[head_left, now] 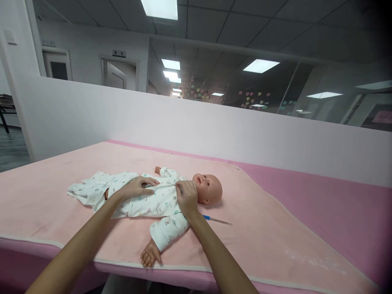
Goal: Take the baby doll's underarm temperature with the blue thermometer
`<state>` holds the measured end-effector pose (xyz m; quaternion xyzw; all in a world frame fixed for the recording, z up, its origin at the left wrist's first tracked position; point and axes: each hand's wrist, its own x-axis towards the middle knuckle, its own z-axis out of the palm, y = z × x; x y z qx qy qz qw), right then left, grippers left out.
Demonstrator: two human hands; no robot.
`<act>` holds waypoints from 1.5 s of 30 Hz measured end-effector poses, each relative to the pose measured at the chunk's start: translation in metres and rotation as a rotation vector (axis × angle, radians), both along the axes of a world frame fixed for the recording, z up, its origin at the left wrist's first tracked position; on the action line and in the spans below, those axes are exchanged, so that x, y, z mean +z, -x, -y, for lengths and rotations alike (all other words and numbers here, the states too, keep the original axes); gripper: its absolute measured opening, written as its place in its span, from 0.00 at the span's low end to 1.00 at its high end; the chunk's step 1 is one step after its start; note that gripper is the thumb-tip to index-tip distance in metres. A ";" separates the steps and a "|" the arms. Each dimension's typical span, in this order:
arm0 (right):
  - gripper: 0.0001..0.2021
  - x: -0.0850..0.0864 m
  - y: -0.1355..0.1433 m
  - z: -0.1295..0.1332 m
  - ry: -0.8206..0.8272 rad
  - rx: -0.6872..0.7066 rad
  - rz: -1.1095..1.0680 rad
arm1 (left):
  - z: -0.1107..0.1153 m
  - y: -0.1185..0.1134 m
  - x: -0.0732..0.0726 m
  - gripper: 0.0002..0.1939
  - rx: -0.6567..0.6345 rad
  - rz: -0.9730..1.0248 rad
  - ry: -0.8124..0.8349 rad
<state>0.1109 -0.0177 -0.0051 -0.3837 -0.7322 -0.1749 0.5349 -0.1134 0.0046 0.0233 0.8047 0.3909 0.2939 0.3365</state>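
Observation:
A baby doll (211, 188) lies on its back, head to the right, dressed in a white printed top (156, 204) and matching trousers (88, 190). My left hand (137, 188) rests on the top's lower front, thumb and fingers apart. At the chest near the doll's neck, my right hand (187, 196) has its fingers closed on the top's front edge, which looks drawn into a straight line between the hands. One doll arm (150, 254) stretches toward me; the other points away. Beside my right wrist lies a thin, clear stick with a blue end (217, 220), perhaps a thermometer.
A pale pink mat (260, 245) covers much of the darker pink padded table (337, 196), whose front edge is close to me. A low white wall (214, 126) with glass above runs behind the table. Doorways (119, 75) show at the far left.

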 end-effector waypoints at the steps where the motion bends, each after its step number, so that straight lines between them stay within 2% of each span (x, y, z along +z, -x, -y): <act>1: 0.06 0.000 0.000 0.000 0.000 0.001 -0.003 | 0.000 0.000 0.000 0.16 0.001 0.008 -0.008; 16: 0.06 0.000 0.001 0.001 0.006 0.003 -0.005 | 0.004 -0.001 0.002 0.14 -0.035 0.085 0.007; 19: 0.06 0.001 0.001 0.001 0.015 0.005 0.006 | 0.005 -0.003 0.001 0.15 -0.022 0.068 -0.042; 25: 0.06 0.000 0.001 0.000 0.015 0.007 0.003 | 0.004 -0.005 -0.004 0.12 0.096 0.046 -0.213; 32: 0.07 -0.001 0.000 0.000 0.027 -0.009 0.017 | 0.001 -0.003 -0.005 0.12 0.073 0.010 -0.150; 39: 0.07 0.000 0.000 0.001 0.025 -0.016 0.023 | 0.004 -0.003 -0.005 0.14 0.141 0.009 -0.153; 45: 0.07 0.001 0.000 0.002 0.024 -0.013 0.017 | 0.004 -0.003 -0.004 0.14 0.121 0.051 -0.122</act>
